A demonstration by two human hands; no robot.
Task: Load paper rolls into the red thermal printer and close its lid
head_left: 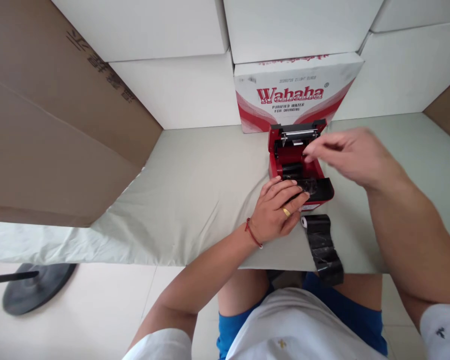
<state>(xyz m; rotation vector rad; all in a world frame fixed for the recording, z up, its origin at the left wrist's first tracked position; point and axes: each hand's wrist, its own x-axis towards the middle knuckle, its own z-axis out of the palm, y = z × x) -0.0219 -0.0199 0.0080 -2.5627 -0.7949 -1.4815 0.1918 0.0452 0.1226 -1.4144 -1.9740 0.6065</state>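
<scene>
A small red-and-black label printer (272, 165) stands on the cloth with its lid (298, 127) tipped up and back. Inside it lies a dark roll (291, 169), and glossy black ribbon film (311, 186) covers part of its front. My left hand (279, 207) rests on that front edge and film, fingers stretched out flat. At the right side of the opening hovers my right hand (345, 152), slightly blurred, thumb and fingertips pinched together; whether anything is between them is hidden. Just in front of the printer sits a black ribbon roll (317, 223) with a white core, its film trailing over the table edge.
Behind the printer is a white-and-red Wahaha water carton (292, 97), backed by stacked white boxes (172, 95). A large brown carton (52, 125) takes up the left side. Pale green cloth (195, 190) covers the table. A round black stand base (37, 290) is on the floor.
</scene>
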